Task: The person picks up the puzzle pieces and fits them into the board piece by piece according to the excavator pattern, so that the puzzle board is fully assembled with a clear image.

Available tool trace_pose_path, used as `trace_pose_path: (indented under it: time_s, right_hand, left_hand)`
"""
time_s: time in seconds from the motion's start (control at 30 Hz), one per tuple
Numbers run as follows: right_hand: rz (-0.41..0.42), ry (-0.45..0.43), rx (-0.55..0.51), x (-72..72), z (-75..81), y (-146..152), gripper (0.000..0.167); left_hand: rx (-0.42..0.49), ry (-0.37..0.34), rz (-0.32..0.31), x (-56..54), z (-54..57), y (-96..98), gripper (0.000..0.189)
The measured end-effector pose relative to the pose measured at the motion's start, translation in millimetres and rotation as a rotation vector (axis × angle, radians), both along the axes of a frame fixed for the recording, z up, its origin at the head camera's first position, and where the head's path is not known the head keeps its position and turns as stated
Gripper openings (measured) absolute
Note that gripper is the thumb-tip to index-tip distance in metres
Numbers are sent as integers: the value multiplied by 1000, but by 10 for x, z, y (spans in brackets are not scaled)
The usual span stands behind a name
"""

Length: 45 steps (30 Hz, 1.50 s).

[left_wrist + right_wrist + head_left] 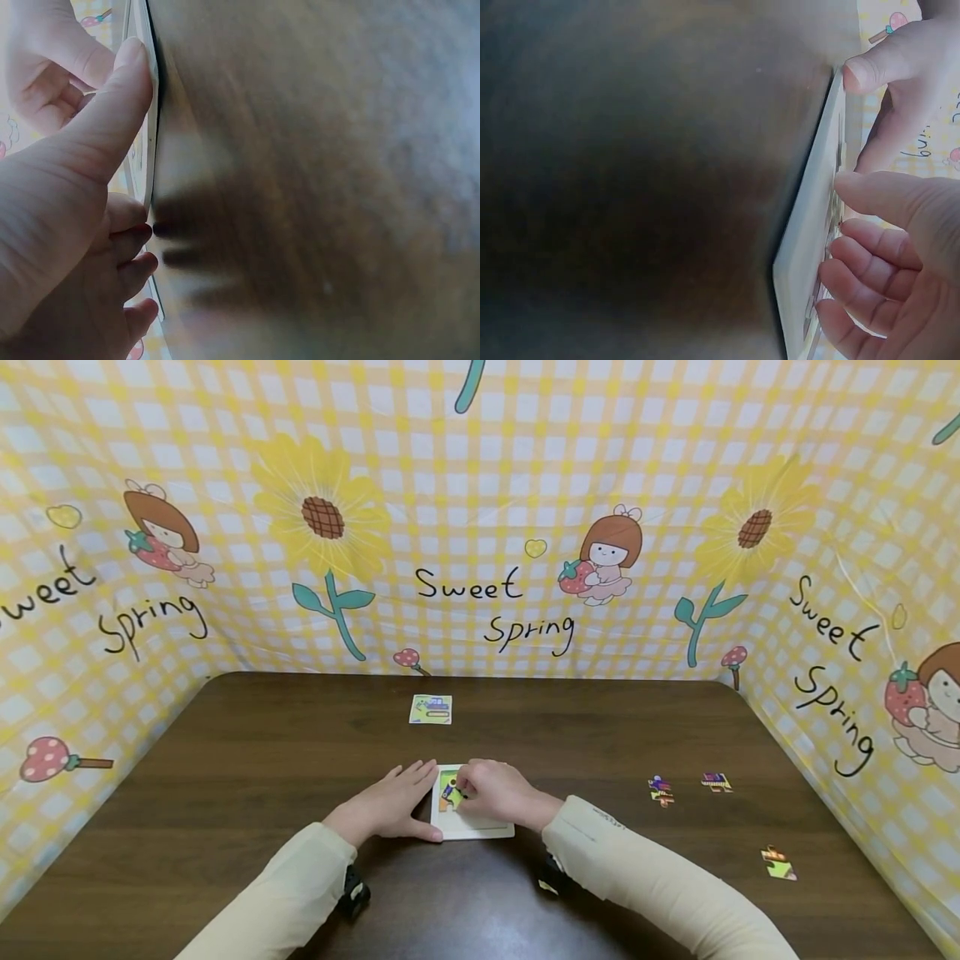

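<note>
A white puzzle board [474,837] lies on the dark table, with bright jigsaw pieces [446,802] in its left part. My left hand [393,802] rests along the board's left edge, its fingers straight at the upper corner and its thumb at the lower one. Over the board, my right hand [495,789] has curled fingers and pinches a puzzle piece [452,787] in the upper left area. In the right wrist view, the right thumb and fingertips are right at the board's surface. The right hand hides much of the board's middle and right.
To the right lie loose puzzle pieces, a purple one [717,782], a multicoloured cluster [661,792] and an orange-green one [778,863]. A small pale piece [548,887] shows beside the right sleeve. A square picture card [431,709] lies farther back. Checked cloth [480,510] surrounds the table.
</note>
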State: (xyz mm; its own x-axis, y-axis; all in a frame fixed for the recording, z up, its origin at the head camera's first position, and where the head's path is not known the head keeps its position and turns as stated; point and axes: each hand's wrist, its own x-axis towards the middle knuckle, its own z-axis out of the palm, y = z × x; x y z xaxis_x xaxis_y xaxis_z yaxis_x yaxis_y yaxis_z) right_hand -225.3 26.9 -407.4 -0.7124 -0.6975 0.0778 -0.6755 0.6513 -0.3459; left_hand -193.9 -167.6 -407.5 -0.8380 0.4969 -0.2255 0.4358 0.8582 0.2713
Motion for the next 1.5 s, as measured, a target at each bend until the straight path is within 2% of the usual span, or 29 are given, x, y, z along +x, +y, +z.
trace_pose_path:
  time_s: [0.3, 0.57, 0.77, 1.03, 1.27, 1.5]
  right_hand:
    - [1, 22, 3, -5, -33, -3, 21]
    - [42, 75, 14, -4, -43, 0, 12]
    - [75, 105, 19, 0, -39, 1, 14]
    - [135, 82, 28, -1, -41, -33, 17]
    - [139, 36, 38, -20, -28, -38, 19]
    - [112, -65, -69, -42, 76, 116, 21]
  left_hand:
    - [0, 0, -12, 2, 5, -7, 98]
    - [11, -14, 4, -2, 15, -6, 98]
    - [17, -27, 10, 3, 34, -5, 98]
    - [9, -31, 4, 13, 64, 3, 97]
    - [26, -36, -1, 14, 83, 3, 98]
    - [19, -33, 2, 13, 82, -1, 98]
